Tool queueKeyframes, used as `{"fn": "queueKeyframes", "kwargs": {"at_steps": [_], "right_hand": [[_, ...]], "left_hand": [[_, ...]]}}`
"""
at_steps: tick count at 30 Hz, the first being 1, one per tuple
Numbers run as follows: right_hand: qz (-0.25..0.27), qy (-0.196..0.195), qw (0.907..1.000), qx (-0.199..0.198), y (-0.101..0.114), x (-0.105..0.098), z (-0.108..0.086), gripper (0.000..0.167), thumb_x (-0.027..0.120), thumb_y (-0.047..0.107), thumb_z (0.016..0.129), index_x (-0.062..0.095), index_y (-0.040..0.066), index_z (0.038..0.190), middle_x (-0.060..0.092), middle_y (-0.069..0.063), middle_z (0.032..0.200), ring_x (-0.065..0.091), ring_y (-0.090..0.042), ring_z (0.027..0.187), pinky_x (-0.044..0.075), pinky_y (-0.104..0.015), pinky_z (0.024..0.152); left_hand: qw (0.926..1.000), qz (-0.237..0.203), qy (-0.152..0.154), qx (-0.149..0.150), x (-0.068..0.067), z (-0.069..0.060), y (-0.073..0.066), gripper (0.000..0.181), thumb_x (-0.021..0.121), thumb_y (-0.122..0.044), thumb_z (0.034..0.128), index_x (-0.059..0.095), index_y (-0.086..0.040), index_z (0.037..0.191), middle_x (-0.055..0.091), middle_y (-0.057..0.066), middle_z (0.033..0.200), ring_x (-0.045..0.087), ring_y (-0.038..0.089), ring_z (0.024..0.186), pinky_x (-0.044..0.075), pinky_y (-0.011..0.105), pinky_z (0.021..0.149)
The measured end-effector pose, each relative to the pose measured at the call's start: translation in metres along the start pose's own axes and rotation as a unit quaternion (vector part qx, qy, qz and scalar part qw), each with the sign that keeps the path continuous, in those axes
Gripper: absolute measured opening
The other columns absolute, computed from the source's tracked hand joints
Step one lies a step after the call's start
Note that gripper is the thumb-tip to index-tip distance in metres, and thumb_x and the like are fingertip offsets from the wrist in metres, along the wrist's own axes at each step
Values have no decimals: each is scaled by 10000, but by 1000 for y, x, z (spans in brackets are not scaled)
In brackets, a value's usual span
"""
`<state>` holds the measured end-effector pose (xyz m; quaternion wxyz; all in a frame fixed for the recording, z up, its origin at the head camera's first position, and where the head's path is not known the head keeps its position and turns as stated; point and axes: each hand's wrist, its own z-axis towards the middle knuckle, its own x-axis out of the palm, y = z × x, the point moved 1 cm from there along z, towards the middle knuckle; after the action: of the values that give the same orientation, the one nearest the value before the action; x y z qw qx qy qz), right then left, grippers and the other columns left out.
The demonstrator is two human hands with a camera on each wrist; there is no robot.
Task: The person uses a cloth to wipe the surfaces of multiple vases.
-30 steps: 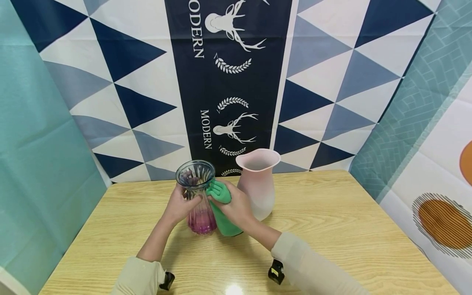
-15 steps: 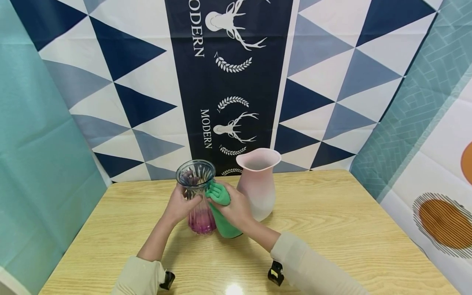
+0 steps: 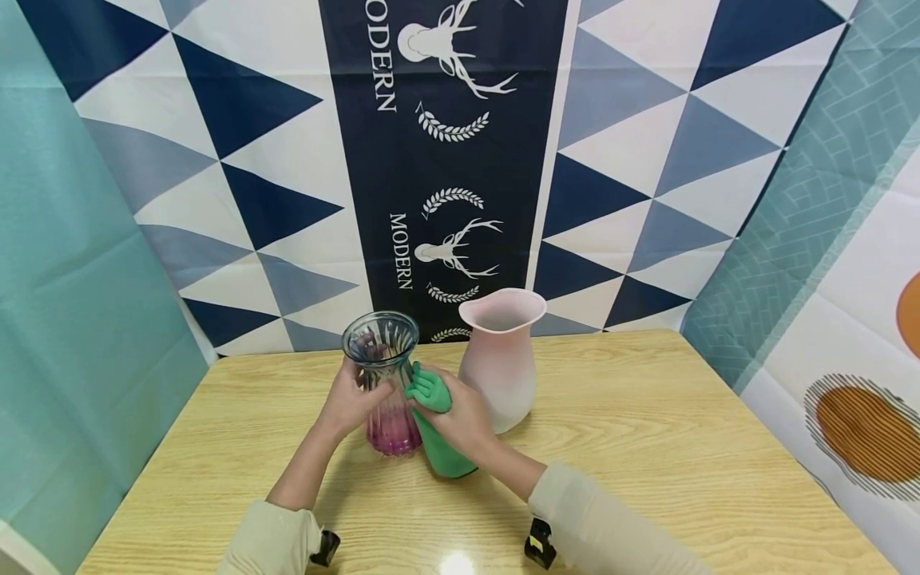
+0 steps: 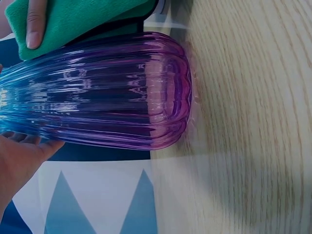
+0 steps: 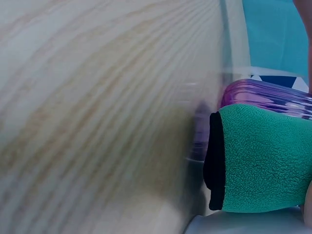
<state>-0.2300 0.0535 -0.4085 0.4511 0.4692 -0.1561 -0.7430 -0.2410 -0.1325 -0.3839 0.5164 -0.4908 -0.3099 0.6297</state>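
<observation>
A ribbed glass vase (image 3: 393,431), blue at the rim and purple at the base, stands on the table. My left hand (image 3: 350,409) grips it just below the flared rim, thumb at the front. In my right hand (image 3: 465,415) is a bunched green cloth (image 3: 447,454), held at the vase's right side. The left wrist view has the cloth (image 4: 92,22) against the glass, one finger lying straight over it. Its dark-edged lower end hangs down in the right wrist view, in front of the purple vase base (image 5: 253,95). Folds of cloth hide most of the right fingers.
A pink-to-white vase (image 3: 503,375) with a wavy rim stands right behind my right hand. The wooden table (image 3: 647,447) meets a patterned hanging (image 3: 446,160) at its back edge, with teal cloth (image 3: 86,319) on the left.
My right hand has slid slightly down and to the right along the vase with the green cloth. The left hand and both vases stay in place.
</observation>
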Motion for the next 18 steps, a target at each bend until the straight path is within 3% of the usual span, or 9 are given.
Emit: {"fn": "queueKeyframes", "kwargs": {"at_steps": [7,18], "right_hand": [[-211,30,9998,-53,-6,3,-7,516,748,306,790,576,160,1253,665,-42,1173,640,-193,1038,518,-350,885],[-205,116,9997,51,-10,5,-11,510,749,304,790,576,170,1251,672,-41,1153,643,-193,1020,524,-351,870]], "left_hand": [[9997,163,-170,-91,0,0,4,818,739,-145,776,266,-109,1442,387,163,1408,365,349,1323,332,565,1067],[9990,251,-377,-54,0,-1,6,834,759,-147,762,264,-130,1433,395,154,1389,377,323,1307,341,547,1065]]}}
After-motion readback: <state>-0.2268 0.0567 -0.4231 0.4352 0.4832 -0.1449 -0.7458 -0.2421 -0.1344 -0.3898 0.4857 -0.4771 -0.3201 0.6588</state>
